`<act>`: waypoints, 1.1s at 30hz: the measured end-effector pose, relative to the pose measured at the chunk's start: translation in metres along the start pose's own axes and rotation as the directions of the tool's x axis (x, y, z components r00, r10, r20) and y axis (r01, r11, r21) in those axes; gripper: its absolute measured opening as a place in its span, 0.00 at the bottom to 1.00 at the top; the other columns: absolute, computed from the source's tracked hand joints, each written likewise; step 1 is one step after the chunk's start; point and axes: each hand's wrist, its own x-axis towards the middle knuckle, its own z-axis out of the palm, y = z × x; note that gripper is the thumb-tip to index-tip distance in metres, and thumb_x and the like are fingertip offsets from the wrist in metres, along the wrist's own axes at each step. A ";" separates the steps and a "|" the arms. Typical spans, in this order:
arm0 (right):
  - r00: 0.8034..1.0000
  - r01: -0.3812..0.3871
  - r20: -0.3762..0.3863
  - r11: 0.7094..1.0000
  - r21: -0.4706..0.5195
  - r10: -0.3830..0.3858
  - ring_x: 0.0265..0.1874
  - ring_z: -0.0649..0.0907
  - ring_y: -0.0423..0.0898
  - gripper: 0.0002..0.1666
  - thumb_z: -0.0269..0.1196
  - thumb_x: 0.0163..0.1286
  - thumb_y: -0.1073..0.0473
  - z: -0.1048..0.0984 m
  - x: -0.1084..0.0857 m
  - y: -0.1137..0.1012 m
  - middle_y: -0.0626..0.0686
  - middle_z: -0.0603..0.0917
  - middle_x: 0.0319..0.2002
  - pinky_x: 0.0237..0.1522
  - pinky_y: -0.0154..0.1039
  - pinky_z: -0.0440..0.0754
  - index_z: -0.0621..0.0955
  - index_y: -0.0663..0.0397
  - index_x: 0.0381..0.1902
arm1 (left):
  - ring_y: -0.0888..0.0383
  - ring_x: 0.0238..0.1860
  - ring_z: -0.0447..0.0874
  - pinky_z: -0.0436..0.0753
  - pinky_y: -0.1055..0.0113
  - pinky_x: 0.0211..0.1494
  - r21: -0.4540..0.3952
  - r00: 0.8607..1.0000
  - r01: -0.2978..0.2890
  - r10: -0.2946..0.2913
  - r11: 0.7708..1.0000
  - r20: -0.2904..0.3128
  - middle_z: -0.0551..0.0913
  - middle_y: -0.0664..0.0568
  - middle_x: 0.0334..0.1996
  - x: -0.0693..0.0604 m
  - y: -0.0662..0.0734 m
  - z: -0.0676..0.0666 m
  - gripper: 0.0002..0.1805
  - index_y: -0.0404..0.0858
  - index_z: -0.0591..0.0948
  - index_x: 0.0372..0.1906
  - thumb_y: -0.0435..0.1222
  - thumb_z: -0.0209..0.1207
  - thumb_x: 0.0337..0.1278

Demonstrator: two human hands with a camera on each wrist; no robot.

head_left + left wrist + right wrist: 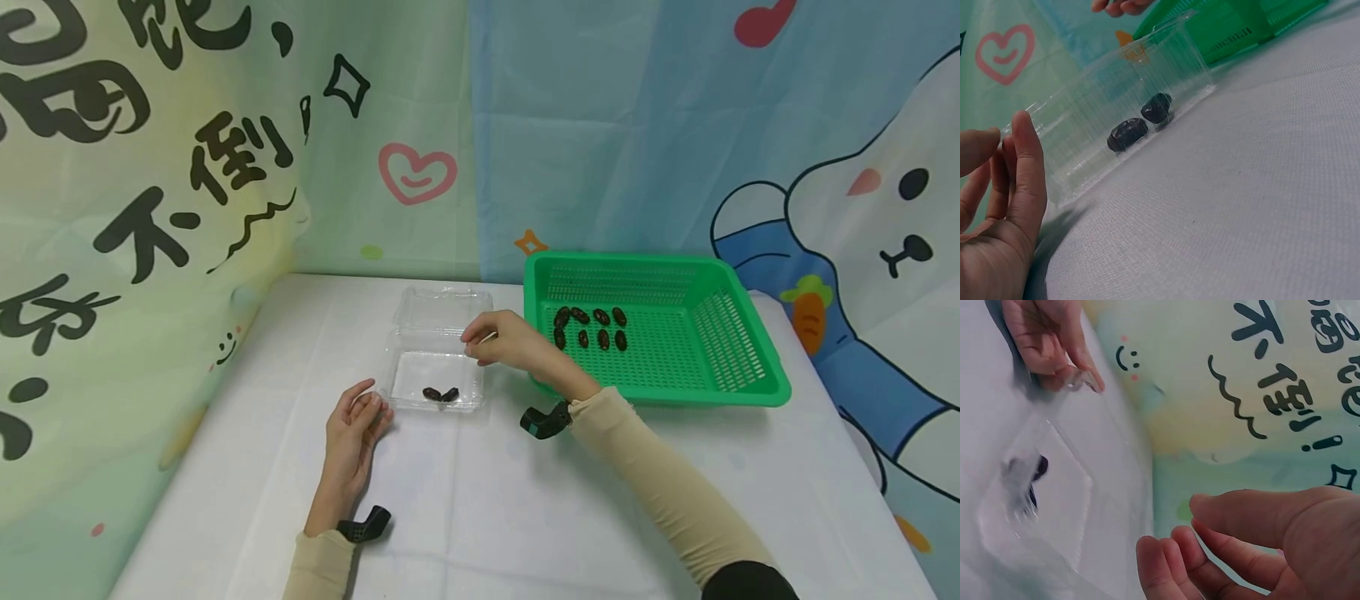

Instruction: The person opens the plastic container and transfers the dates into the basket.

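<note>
A clear plastic clamshell box (401, 377) lies with its lid (442, 310) folded back, away from me. Two dark brown, glossy ovals that look like dates (1127, 135) rest side by side on its floor, near the front wall. My left hand (356, 429) pinches the box's front left corner between thumb and fingers, as the left wrist view shows. Over the box's right edge hovers my right hand (517, 342), its fingers loosely bent, with nothing visible between thumb and fingertips (1154, 562).
To the right stands a green perforated plastic basket (757, 367), holding several more of the dark ovals (602, 317) in two rows on its left side. A white cloth (480, 517) covers the table. Behind hangs a printed curtain (600, 125).
</note>
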 end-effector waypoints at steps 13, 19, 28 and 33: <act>0.994 0.092 0.064 0.986 -0.141 -0.084 0.45 0.87 0.48 0.14 0.67 0.70 0.65 0.041 0.026 0.014 0.57 0.87 0.46 0.45 0.33 0.86 0.84 0.63 0.52 | 0.67 0.43 0.85 0.92 0.75 0.49 -0.015 1.000 0.005 -0.005 1.000 -0.011 0.81 0.59 0.42 0.001 0.002 -0.001 0.25 0.37 0.68 0.73 0.29 0.56 0.77; 0.994 0.095 0.076 0.964 -0.247 -0.079 0.45 0.88 0.48 0.13 0.68 0.68 0.66 0.059 0.038 0.023 0.58 0.89 0.44 0.42 0.28 0.85 0.84 0.65 0.49 | 0.67 0.42 0.85 0.91 0.75 0.49 -0.015 1.000 0.012 -0.012 1.000 -0.013 0.81 0.61 0.40 0.000 0.002 0.001 0.23 0.37 0.68 0.72 0.28 0.53 0.78; 0.997 0.069 0.062 0.952 -0.297 -0.053 0.41 0.86 0.46 0.12 0.70 0.66 0.67 0.071 0.043 0.025 0.56 0.89 0.42 0.40 0.29 0.84 0.85 0.63 0.48 | 0.67 0.43 0.84 0.91 0.76 0.50 -0.012 1.000 0.010 -0.010 1.000 -0.007 0.80 0.60 0.41 0.000 0.002 0.001 0.23 0.37 0.68 0.72 0.27 0.53 0.78; 0.995 0.091 0.072 0.928 -0.362 -0.069 0.39 0.84 0.44 0.11 0.70 0.67 0.66 0.076 0.044 0.027 0.56 0.89 0.40 0.40 0.30 0.84 0.85 0.63 0.47 | 0.66 0.43 0.84 0.91 0.76 0.50 -0.009 1.000 0.008 -0.009 1.000 -0.009 0.80 0.58 0.42 0.000 0.001 0.001 0.24 0.37 0.68 0.72 0.27 0.54 0.77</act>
